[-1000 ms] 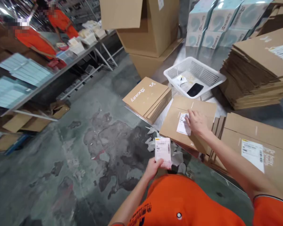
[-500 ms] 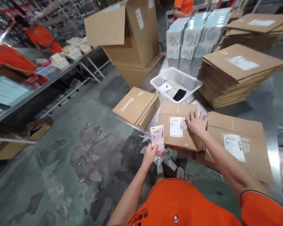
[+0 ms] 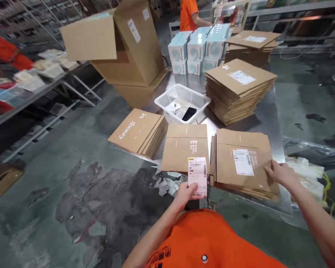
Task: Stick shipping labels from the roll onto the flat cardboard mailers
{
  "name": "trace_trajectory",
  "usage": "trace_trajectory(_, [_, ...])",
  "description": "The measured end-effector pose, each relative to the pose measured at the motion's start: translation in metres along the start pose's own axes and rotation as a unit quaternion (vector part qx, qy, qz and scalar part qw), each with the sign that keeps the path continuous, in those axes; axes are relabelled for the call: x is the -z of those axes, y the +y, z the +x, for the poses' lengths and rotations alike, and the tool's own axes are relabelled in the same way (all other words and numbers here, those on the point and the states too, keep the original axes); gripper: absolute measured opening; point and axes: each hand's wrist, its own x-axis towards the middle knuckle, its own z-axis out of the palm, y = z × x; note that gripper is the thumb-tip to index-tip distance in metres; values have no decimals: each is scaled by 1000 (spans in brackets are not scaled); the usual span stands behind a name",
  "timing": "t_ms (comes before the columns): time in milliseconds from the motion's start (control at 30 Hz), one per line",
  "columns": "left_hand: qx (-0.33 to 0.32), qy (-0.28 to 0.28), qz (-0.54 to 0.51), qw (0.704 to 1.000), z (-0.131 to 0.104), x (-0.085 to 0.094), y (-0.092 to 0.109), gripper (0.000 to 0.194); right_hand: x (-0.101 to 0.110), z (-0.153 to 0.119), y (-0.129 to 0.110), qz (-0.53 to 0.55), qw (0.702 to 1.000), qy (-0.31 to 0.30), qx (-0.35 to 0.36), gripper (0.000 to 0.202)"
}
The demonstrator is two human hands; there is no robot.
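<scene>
My left hand [image 3: 185,191] pinches a pinkish sheaf of shipping labels [image 3: 197,175] in front of my body, thumb on top. Behind the labels lies a stack of flat cardboard boxes [image 3: 181,150]; its top one shows white print and no label. To the right is another stack, topped by a flat cardboard box [image 3: 226,160] bearing a white shipping label [image 3: 243,162]. My right hand [image 3: 283,173] is closed at this box's right edge, thumb over the top; its other fingers are partly hidden.
A white basket [image 3: 167,97] holds a black phone [image 3: 189,114] and papers. More flat boxes are piled at left [image 3: 136,130] and behind [image 3: 240,93]. Pale blue boxes [image 3: 197,50] and a big open carton [image 3: 128,63] stand at the back. A person [image 3: 188,15] stands beyond.
The labelled box under my right hand has gone from the middle stack onto the right stack, leaving an unlabelled box on top. My left hand still holds the labels. The view has turned right.
</scene>
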Motion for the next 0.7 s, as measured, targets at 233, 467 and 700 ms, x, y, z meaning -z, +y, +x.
trace_trajectory(233, [-41, -21, 84, 995, -9, 3, 7, 48, -58, -12, -194, 192, 899, -329, 216, 48])
trace_trajectory(467, [-204, 133, 57, 968, -3, 17, 58, 30, -98, -40, -248, 231, 868, -370, 238, 40])
trace_trajectory(700, [-98, 186, 79, 974, 37, 60, 18, 36, -155, 22, -269, 135, 919, -267, 256, 31])
